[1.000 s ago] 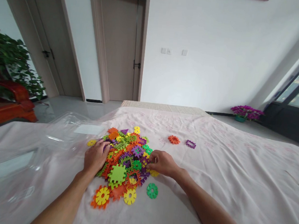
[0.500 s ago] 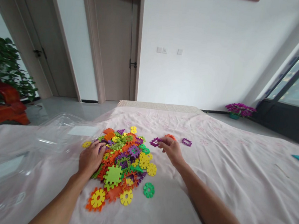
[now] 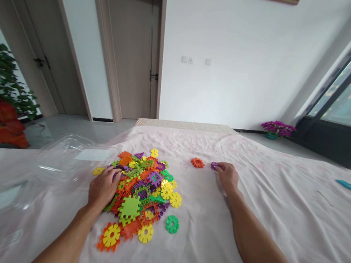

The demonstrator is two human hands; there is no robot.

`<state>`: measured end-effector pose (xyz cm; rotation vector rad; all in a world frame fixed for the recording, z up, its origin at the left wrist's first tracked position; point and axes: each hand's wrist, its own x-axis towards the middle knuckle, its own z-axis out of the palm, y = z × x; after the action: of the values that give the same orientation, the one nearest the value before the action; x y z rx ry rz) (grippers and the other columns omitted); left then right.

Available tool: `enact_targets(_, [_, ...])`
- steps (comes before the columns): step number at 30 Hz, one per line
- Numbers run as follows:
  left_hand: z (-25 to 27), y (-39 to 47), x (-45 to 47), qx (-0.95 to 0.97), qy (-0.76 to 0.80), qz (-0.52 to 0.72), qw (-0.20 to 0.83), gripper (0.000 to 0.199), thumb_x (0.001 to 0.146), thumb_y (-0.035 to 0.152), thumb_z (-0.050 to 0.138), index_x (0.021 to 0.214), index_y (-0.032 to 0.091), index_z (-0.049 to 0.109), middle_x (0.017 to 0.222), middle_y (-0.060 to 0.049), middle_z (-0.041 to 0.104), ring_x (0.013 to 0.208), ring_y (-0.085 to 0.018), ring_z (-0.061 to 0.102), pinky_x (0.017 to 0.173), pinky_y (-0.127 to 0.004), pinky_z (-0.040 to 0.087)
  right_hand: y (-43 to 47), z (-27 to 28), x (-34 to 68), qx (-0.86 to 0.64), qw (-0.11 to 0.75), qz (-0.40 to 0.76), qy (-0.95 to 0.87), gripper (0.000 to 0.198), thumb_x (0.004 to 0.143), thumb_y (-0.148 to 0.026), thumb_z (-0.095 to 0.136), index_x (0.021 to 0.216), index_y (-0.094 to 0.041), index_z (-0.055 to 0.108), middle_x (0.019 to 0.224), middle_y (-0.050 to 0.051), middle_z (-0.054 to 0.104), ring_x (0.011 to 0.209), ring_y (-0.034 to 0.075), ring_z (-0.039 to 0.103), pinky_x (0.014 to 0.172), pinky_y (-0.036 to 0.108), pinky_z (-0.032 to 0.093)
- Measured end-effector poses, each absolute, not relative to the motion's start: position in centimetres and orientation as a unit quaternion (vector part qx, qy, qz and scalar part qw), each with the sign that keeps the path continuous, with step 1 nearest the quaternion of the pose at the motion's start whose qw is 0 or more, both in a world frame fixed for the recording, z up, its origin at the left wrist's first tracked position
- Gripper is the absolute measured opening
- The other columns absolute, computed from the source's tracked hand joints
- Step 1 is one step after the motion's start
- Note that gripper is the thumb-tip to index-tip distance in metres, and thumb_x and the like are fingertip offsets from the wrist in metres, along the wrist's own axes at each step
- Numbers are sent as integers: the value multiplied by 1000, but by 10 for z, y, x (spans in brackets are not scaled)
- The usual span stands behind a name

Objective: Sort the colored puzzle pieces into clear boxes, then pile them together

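Observation:
A heap of toothed plastic building pieces (image 3: 131,208) in green, orange, yellow and purple lies on the cloth. My left hand (image 3: 103,186) rests on the heap's left edge, thumb and fingers apart, with a bit of purple showing between them. What its fingertips touch is partly hidden. To the right of the heap, my right hand (image 3: 227,177) pinches a purple building piece (image 3: 214,165) low over the cloth. Left of that hand lies an orange building piece (image 3: 197,162). The other purple piece that lay here is hidden by my right hand or the held piece.
Two clear plastic containers (image 3: 49,165) stand on the left. A green notched disc (image 3: 172,224) lies apart at the heap's right. A blue object (image 3: 346,185) is at the far right of the wrinkled pink cloth (image 3: 269,190).
My right hand has moved right with the purple piece, past the orange one, to where another purple piece lay. My left hand has stayed at the heap. The view has shifted slightly.

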<state>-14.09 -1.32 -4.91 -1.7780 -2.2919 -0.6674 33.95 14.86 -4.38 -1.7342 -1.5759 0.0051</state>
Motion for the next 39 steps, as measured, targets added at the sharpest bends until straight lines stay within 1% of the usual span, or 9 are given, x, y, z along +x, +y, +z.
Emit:
enact_targets(8, [-46, -15, -139, -591, -772, -221, 76, 42, 99, 41, 30, 118, 25, 64, 135, -7, 58, 130, -22, 49, 102, -37, 42, 143, -45, 346, -727, 253, -38, -637, 29, 82, -32, 54, 100, -32, 76, 115, 4, 69, 102, 28, 59, 83, 36, 43])
enact_targets(11, [-44, -15, -138, -591, -772, -221, 78, 42, 99, 40, 31, 117, 25, 65, 134, -7, 59, 129, -22, 50, 101, -37, 43, 138, -40, 342, -718, 257, -70, -643, 29, 81, -30, 56, 103, -28, 76, 115, 8, 68, 104, 30, 57, 86, 40, 42])
enact_targets(14, [-43, -15, -137, -589, -772, -226, 83, 41, 98, 40, 32, 117, 25, 65, 134, -7, 59, 127, -22, 52, 100, -36, 44, 133, -33, 326, -672, 310, -79, -668, 29, 83, -28, 56, 105, -26, 74, 115, 9, 68, 104, 28, 56, 87, 39, 42])
enact_targets(18, [-44, -15, -138, -585, -774, -229, 82, 40, 98, 40, 34, 116, 25, 66, 133, -6, 60, 126, -22, 52, 100, -35, 43, 122, -22, 283, -527, 365, 77, -763, 22, 83, -31, 57, 95, -22, 73, 97, 6, 71, 80, 18, 62, 75, 32, 47])
enact_targets(21, [-45, -15, -138, -585, -773, -231, 79, 40, 98, 40, 34, 116, 25, 66, 134, -6, 59, 126, -23, 52, 100, -36, 43, 106, -17, 246, -427, 322, 223, -815, 17, 80, -34, 65, 84, -20, 73, 82, 4, 71, 70, 16, 61, 65, 27, 46])
enact_targets(23, [-45, -15, -138, -589, -769, -234, 81, 41, 98, 39, 33, 117, 24, 66, 133, -6, 60, 126, -23, 52, 100, -36, 43, 94, -15, 226, -401, 287, 270, -827, 18, 77, -37, 69, 81, -20, 73, 80, 3, 70, 69, 15, 60, 62, 26, 45])
enact_targets(29, [-46, -15, -138, -589, -769, -235, 84, 40, 98, 39, 34, 115, 23, 66, 131, -6, 61, 125, -22, 53, 102, -34, 42, 67, -14, 202, -394, 214, 261, -855, 23, 73, -41, 73, 88, -22, 74, 87, 2, 68, 74, 14, 60, 64, 24, 43])
enact_targets(33, [-45, -15, -137, -587, -771, -234, 81, 39, 98, 39, 34, 115, 24, 66, 131, -5, 61, 124, -21, 54, 102, -33, 42, 64, -19, 197, -412, 196, 230, -860, 21, 68, -38, 77, 84, -24, 73, 87, 0, 68, 75, 14, 60, 64, 23, 41])
enact_targets(39, [-42, -16, -136, -586, -772, -231, 82, 40, 98, 39, 33, 115, 24, 66, 131, -5, 61, 124, -22, 54, 101, -34, 43, 65, -27, 192, -405, 222, 325, -825, 13, 71, -31, 71, 77, -20, 69, 79, 0, 68, 69, 13, 58, 60, 22, 41])
